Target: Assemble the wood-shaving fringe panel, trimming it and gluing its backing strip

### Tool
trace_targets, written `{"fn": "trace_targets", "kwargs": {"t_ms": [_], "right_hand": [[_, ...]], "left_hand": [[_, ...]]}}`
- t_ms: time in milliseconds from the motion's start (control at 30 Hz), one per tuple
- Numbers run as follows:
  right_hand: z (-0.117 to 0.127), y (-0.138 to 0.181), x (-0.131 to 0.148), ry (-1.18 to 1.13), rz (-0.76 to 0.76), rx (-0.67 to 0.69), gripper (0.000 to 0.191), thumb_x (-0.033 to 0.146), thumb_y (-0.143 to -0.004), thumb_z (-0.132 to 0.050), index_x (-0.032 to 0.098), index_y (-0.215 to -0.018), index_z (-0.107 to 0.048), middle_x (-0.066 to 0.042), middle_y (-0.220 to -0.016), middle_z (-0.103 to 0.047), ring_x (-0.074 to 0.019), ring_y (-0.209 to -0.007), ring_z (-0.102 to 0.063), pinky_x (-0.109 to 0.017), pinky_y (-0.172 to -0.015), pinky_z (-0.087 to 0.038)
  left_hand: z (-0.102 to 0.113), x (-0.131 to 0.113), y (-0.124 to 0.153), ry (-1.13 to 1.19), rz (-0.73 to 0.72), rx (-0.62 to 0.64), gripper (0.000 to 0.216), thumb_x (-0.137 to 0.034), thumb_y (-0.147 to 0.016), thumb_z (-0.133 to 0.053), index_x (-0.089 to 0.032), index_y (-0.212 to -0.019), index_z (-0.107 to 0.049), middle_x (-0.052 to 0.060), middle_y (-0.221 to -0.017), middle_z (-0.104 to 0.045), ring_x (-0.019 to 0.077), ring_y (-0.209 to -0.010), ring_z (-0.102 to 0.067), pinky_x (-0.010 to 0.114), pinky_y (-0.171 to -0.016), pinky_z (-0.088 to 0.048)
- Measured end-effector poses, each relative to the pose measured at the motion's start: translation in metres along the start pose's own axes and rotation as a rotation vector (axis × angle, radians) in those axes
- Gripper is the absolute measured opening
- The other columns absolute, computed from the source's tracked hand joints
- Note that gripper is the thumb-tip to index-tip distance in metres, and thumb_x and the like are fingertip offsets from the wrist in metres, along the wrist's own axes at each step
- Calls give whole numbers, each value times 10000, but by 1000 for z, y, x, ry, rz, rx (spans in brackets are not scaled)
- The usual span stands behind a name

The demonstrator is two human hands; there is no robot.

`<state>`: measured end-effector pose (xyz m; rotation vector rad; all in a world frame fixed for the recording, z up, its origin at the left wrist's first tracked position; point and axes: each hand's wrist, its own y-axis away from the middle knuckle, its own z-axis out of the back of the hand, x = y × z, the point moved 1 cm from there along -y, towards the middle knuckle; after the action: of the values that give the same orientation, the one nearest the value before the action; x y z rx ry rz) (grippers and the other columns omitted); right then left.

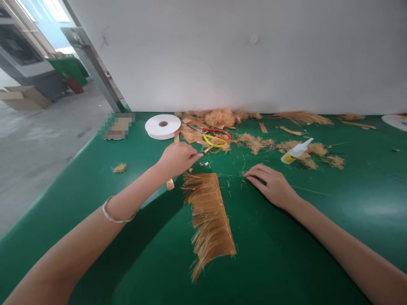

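A fringed tan strip [211, 216], frayed along its left side, lies on the green tabletop between my hands. My left hand [179, 159] is closed in a pinch above the strip's upper left end; what its fingertips hold is too small to make out. A piece of tan ribbon [170, 184] shows below that wrist. To the right of the strip, my right hand [269, 182] rests low over the table, thumb and fingertips pinched together. A thin pale strand [232, 175] runs from its fingertips toward the strip's top edge.
Behind my hands are a white ribbon spool [154, 127], scissors [216, 137] with red and yellow handles, and heaps of tan fibre [222, 117]. A glue bottle [296, 151] stands tilted beyond my right hand. A white wall [238, 55] bounds the table's back.
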<state>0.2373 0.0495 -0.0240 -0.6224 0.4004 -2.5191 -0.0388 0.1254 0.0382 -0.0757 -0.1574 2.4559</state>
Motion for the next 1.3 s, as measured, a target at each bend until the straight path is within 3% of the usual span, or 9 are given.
{"fn": "trace_targets", "kwargs": {"t_ms": [167,333,467,1300], "right_hand": [[-4,-5,0,-8,63,-39,181,220,-916,-435,179,-916,-612,-75,-877,-596,-167,-791,-593,-304,-705,-486],[-7,-6,-4,-8,77,-28,173,211,-913,-445,177,-917,-615,-70,-854,-583,-168,-782,-577,-304,-690,-476],[-8,-6,-7,-1,74,-15,174,204,-917,-439,183,-951,-609,-70,-858,-573,-168,-787,-569,-306,-681,-471],[-7,-9,-7,1,107,25,193,178,-914,-430,207,-946,-617,-67,-851,-588,-171,-801,-553,-301,-676,-462]], "left_hand": [[-7,-33,40,-33,-273,-82,370,-348,-942,-356,-178,-912,-683,64,-918,-681,213,-935,-543,342,-745,-398],[-21,-42,56,-43,-307,-82,390,-366,-943,-354,-142,-1157,-590,66,-1169,-638,232,-1087,-489,372,-860,-367],[-28,-39,55,-54,-311,-51,432,-392,-937,-358,-132,-1231,-539,60,-1287,-566,242,-1161,-451,383,-895,-344],[-33,-36,52,24,-310,13,463,-419,-933,-337,-140,-1256,-515,80,-1307,-547,238,-1194,-441,398,-933,-333]]}}
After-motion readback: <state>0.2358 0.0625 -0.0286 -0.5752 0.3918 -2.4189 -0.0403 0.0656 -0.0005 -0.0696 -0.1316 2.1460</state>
